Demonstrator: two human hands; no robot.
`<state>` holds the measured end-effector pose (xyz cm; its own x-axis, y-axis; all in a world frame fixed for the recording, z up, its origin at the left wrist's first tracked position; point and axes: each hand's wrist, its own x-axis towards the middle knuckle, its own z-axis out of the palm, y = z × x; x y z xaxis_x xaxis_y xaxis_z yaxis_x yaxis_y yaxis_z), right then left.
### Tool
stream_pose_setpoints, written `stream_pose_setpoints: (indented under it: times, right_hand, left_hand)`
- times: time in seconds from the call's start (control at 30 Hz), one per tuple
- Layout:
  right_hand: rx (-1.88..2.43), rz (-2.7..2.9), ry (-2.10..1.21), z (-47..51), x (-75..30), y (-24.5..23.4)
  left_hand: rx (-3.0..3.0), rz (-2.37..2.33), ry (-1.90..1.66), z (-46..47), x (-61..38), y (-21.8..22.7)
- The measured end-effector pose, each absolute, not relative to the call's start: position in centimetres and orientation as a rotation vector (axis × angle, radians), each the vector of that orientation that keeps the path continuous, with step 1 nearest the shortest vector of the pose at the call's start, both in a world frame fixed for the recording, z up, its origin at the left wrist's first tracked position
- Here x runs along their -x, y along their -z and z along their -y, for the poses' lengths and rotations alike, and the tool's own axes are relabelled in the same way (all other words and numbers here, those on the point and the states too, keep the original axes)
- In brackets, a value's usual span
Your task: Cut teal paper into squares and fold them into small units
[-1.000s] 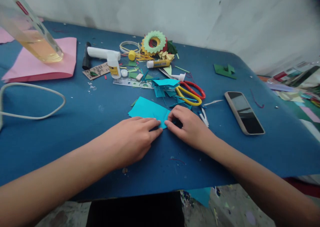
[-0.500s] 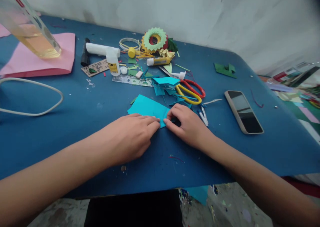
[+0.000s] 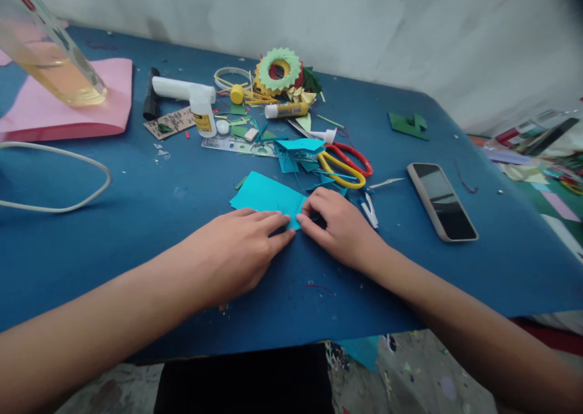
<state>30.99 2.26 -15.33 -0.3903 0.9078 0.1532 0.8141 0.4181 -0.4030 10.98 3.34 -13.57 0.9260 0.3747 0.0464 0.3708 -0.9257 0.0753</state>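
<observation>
A bright blue sheet of paper (image 3: 268,192) lies at a slant on the dark blue table in front of me. My left hand (image 3: 246,241) rests across its lower edge, fingers stretched flat on it and thumb reaching toward the right corner. At that right end my right hand (image 3: 334,223) is closed, thumb and index finger pinching the paper. The fingertips of both hands almost meet, and the fold between them is partly covered. Just behind the right hand are cut blue paper pieces (image 3: 289,162) and scissors with red and yellow handles (image 3: 344,180).
A smartphone (image 3: 441,203) lies to the right, near small white-handled snips (image 3: 370,210). Behind are a ruler (image 3: 237,147), a glue bottle (image 3: 203,119), a glue stick (image 3: 286,110) and paper rings (image 3: 280,69). A bottle of yellowish liquid (image 3: 68,80) and a white cable (image 3: 102,183) are at left.
My left thumb has come out beside the fingers and extends toward the paper's right corner. The right hand keeps its pinch. The whole view has shifted slightly.
</observation>
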Motion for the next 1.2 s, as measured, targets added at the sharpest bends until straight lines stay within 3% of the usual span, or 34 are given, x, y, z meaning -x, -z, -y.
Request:
stream_pose_setpoints:
  times: [0.7, 1.2]
  right_hand:
    - [1.113, 2.381, -0.556, -2.6, -31.7, 15.0]
    - [1.193, 2.400, -0.492, -2.4, -31.1, 15.3]
  left_hand:
    - [-2.450, -0.659, -0.155, -6.9, -11.3, 12.8]
    - [-2.428, -0.801, -0.172, -6.6, -11.8, 13.3]
